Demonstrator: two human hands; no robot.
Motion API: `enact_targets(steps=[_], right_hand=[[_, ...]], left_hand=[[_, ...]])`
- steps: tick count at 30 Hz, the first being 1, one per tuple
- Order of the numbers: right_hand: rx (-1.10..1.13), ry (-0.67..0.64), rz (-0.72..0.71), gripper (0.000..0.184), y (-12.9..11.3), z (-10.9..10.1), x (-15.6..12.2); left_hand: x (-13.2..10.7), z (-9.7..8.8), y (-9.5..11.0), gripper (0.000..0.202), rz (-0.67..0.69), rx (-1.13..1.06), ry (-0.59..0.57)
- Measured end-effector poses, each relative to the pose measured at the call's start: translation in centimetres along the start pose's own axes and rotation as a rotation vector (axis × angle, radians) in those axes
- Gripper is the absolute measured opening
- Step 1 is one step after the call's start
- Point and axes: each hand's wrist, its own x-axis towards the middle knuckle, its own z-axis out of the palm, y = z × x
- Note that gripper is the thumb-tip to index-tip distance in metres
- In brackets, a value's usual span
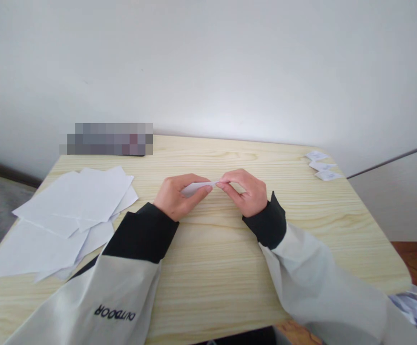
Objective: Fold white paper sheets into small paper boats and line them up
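Observation:
A small folded piece of white paper (pixel 198 187) is held between both hands over the middle of the light wooden table (pixel 208 268). My left hand (pixel 177 196) wraps its fingers round the left part of the paper. My right hand (pixel 246 191) pinches the paper's right tip with thumb and forefinger. Both wrists rest close to the tabletop. Both arms wear pale sleeves with black cuffs.
A loose pile of white paper sheets (pixel 68 215) lies on the table's left side. Three small folded paper pieces (pixel 321 166) sit at the far right corner. A dark blurred object (pixel 109 139) lies at the back left against the white wall.

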Motion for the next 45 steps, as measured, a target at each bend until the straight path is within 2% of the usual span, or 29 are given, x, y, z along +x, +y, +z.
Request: enact_targets(steps=[3,8,14,19,22,29,32,36,40,43,45], right_hand=[[0.032,-0.029,-0.065,0.008,0.1,0.0,-0.1],[0.034,-0.051,-0.121,0.012,-0.1,-0.3,-0.1],[0.031,-0.044,-0.165,0.013,-0.3,-0.5,-0.1],[0.01,-0.097,-0.178,0.015,0.0,-0.7,-0.3],[-0.022,-0.107,-0.192,0.016,0.2,-0.7,-0.5],[0.017,-0.077,-0.137,0.011,0.1,-0.3,-0.2],[0.076,-0.044,-0.076,0.012,-0.2,-0.1,-0.1],[0.116,-0.042,0.061,0.012,-0.5,-0.2,-0.1],[0.16,-0.13,0.229,0.014,-0.4,-0.5,-0.2],[0.201,-0.201,0.25,0.024,-0.3,-0.4,-0.3],[0.229,-0.226,0.257,0.03,-0.3,-0.3,-0.4]], left_hand=[[0.2,-0.1,0.1,0.021,-0.035,-0.131,-0.028],[0.4,-0.2,0.6,0.018,-0.22,-0.38,-0.046],[0.4,-0.2,0.6,0.021,-0.372,-0.576,-0.153],[0.6,-0.4,0.2,0.019,-0.344,-0.563,-0.196],[0.8,-0.4,0.3,0.018,-0.314,-0.522,-0.171],[0.8,-0.2,0.6,0.021,-0.384,-0.508,-0.089],[0.7,0.1,0.4,0.021,-0.35,-0.465,-0.03],[0.5,0.3,0.3,0.018,-0.221,-0.363,0.049],[0.3,0.5,0.2,0.014,-0.045,-0.209,0.111],[0.2,0.6,0.1,0.011,0.117,-0.083,0.148],[0.2,0.7,0.0,0.011,0.172,-0.017,0.162]])
